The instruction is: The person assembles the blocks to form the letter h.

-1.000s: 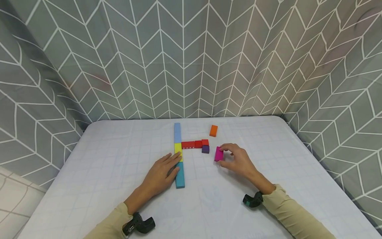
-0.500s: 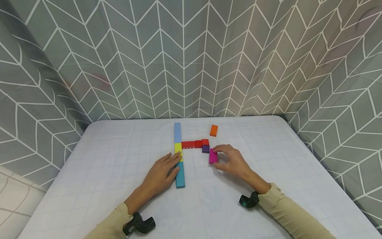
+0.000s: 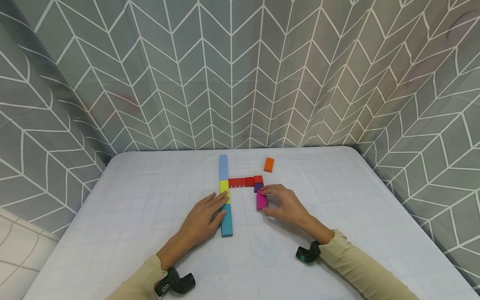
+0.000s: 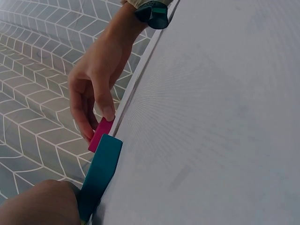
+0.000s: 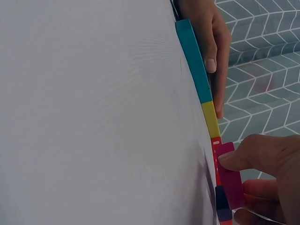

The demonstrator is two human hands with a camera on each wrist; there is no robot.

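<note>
A magenta block point(image 3: 261, 201) is pinched between the thumb and fingers of my right hand point(image 3: 286, 206), just below a small purple block point(image 3: 257, 188). My left hand point(image 3: 202, 218) rests with straight fingers on the yellow block point(image 3: 223, 185) and beside the teal block point(image 3: 226, 223). Those two form a column with a light blue block point(image 3: 223, 166) at its far end. From the yellow one, a red block point(image 3: 237, 182) and two small red cubes point(image 3: 258, 179) run right to the purple block. In the right wrist view the magenta block point(image 5: 228, 178) overlaps the purple one; contact is unclear.
An orange block point(image 3: 268, 164) lies apart, behind the red row and to its right. White cloth covers the table point(image 3: 123, 200). A grey patterned curtain point(image 3: 232, 75) hangs behind it and at the sides.
My right hand has carried the magenta block left and slightly nearer to me, from right of the purple block to just below it. The left hand stays in place.
</note>
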